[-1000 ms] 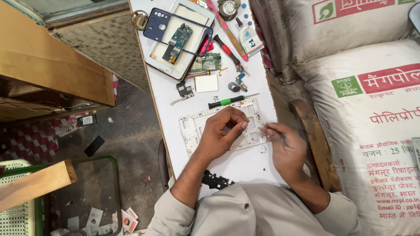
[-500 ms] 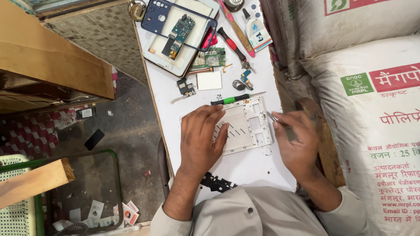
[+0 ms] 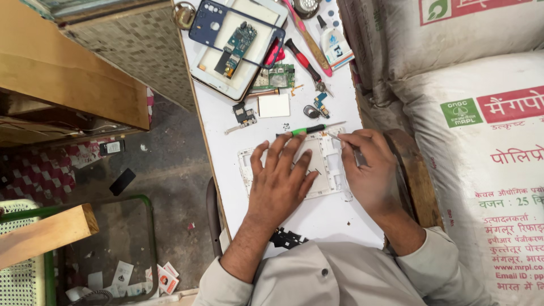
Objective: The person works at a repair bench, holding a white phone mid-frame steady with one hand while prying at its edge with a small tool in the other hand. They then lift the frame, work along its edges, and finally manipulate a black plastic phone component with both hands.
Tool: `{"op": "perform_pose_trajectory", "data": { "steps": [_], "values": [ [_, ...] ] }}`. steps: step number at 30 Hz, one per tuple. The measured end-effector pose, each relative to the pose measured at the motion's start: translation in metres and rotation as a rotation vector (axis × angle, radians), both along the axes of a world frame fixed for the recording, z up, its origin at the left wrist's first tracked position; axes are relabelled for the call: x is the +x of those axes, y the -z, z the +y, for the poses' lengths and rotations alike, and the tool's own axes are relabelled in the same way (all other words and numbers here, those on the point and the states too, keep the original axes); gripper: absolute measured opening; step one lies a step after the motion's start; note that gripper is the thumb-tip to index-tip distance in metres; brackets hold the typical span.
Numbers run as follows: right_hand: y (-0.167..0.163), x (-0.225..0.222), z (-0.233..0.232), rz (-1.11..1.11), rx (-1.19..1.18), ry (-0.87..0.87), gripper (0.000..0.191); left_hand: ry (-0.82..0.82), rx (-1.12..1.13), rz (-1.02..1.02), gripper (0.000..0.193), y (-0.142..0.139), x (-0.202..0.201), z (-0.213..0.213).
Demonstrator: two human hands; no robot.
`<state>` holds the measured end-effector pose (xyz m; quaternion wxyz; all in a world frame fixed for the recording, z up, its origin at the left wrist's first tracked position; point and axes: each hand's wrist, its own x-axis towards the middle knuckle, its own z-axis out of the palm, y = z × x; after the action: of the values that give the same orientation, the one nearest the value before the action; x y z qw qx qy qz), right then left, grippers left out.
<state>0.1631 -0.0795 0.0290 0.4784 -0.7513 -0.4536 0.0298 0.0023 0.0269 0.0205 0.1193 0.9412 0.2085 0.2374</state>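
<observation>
A white phone frame (image 3: 328, 164) lies flat on the narrow white table (image 3: 334, 218). My left hand (image 3: 280, 181) rests spread open on top of it, pressing it down. My right hand (image 3: 368, 170) is at the frame's right edge, closed on thin metal tweezers (image 3: 343, 141) whose tip touches the frame's upper right corner. A green-handled screwdriver (image 3: 309, 130) lies just beyond the frame, close to my fingertips.
Further up the table lie a white tablet shell (image 3: 224, 68) with a blue phone bezel (image 3: 204, 25) and a circuit board (image 3: 235, 48), a red-handled tool (image 3: 303, 62), a small white square (image 3: 273, 105), small parts. Large printed sacks (image 3: 481, 141) at right. A wooden bench (image 3: 73, 85) at left.
My left hand has opened flat over the frame. My right hand has moved from the frame's lower right to its upper right corner with the tweezers. The camera view shifted slightly.
</observation>
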Motion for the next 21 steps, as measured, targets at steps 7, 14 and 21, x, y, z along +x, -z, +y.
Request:
{"op": "perform_pose_trajectory", "data": {
  "steps": [7, 14, 21],
  "values": [
    [0.0029, 0.0042, -0.0019, 0.04, 0.035, 0.025, 0.008, 0.009, -0.012, 0.022, 0.034, 0.0033, -0.0017, -0.0051],
    [0.0055, 0.0054, -0.0016, 0.06, 0.091, -0.025, 0.011, -0.008, -0.05, 0.037, 0.048, 0.0049, -0.0019, -0.005],
    [0.0065, 0.0051, -0.0016, 0.064, 0.106, -0.019, 0.017, -0.026, -0.088, 0.03, 0.057, 0.0014, 0.0003, -0.0044]
  ]
}}
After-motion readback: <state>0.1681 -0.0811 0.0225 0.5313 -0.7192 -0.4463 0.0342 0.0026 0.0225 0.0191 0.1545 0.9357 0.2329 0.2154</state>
